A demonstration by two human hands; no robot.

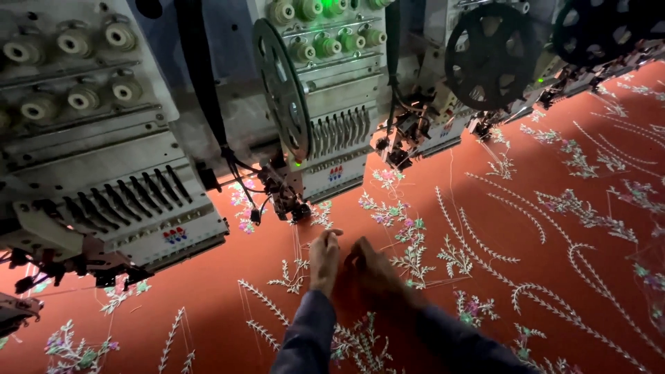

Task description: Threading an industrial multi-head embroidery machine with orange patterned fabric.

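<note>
In the head view, the left hand [324, 260] and the right hand [374, 270] rest close together on the red embroidered cloth [526, 228], just below the middle embroidery head [325, 118]. The left fingers [331, 237] are pinched narrow, maybe on a thin thread; I cannot tell. The grip of the right hand is curled down on the cloth.

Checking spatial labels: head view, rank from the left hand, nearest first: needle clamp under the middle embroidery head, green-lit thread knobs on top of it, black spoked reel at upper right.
From the left hand:
1. Needle clamp, just above and slightly left of the hand, low on the middle head.
2. Green-lit thread knobs, higher up on the same head.
3. Black spoked reel, far upper right, on the next head along the red cloth.
</note>
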